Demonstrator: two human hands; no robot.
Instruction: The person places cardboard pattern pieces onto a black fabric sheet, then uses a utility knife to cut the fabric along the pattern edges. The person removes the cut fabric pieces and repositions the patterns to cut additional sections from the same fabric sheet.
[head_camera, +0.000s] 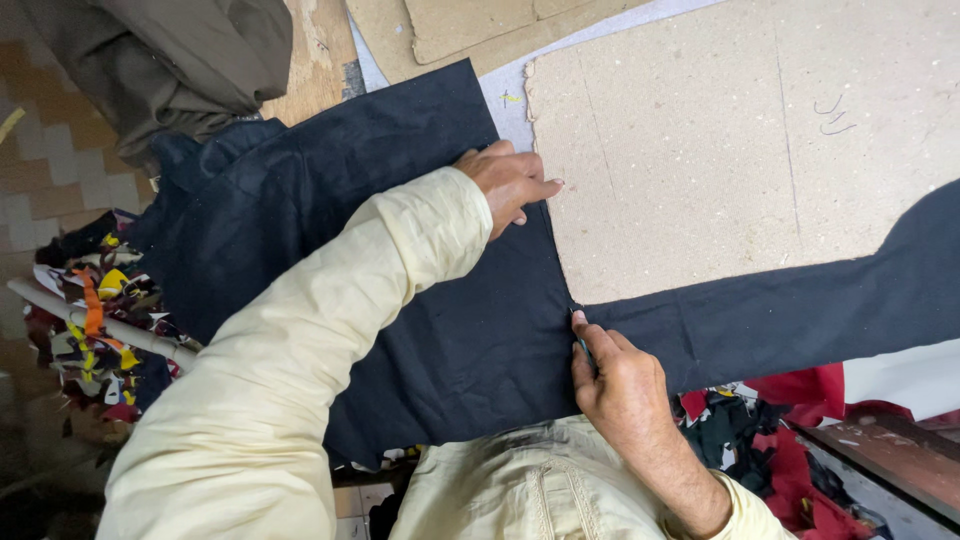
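Here: two hands | left hand (512, 182) flat on one black cloth (300, 210) | right hand (615, 375) pinching chalk (580, 343)

No packages, labels, signs or screens are in view — only cloth, board and scraps (none of them printed packaging). Nothing here carries a tag or a display.
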